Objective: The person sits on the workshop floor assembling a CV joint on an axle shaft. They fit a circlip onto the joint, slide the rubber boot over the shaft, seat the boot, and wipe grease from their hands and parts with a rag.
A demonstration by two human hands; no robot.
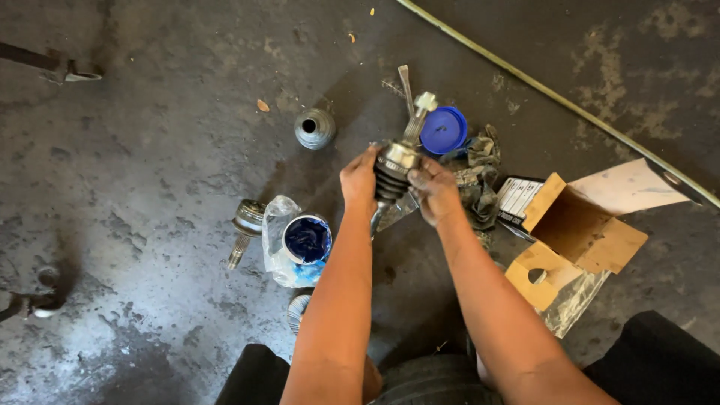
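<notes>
Hands meet over the concrete floor [150, 150]: the left hand [360, 180] wraps its grip around the ribbed black boot of a joint assembly [396, 166], while the right hand [433, 189] clasps its other side. An open tub of blue grease [307, 240] sits just left; a torn cardboard box [574, 236] lies right.

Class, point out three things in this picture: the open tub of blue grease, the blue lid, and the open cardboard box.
Tub of blue grease [307, 239]: head view, on the blue grease inside.
Blue lid [443, 130]: head view, on its inner face.
Cardboard box [574, 225]: head view, on its brown inside wall.
</notes>
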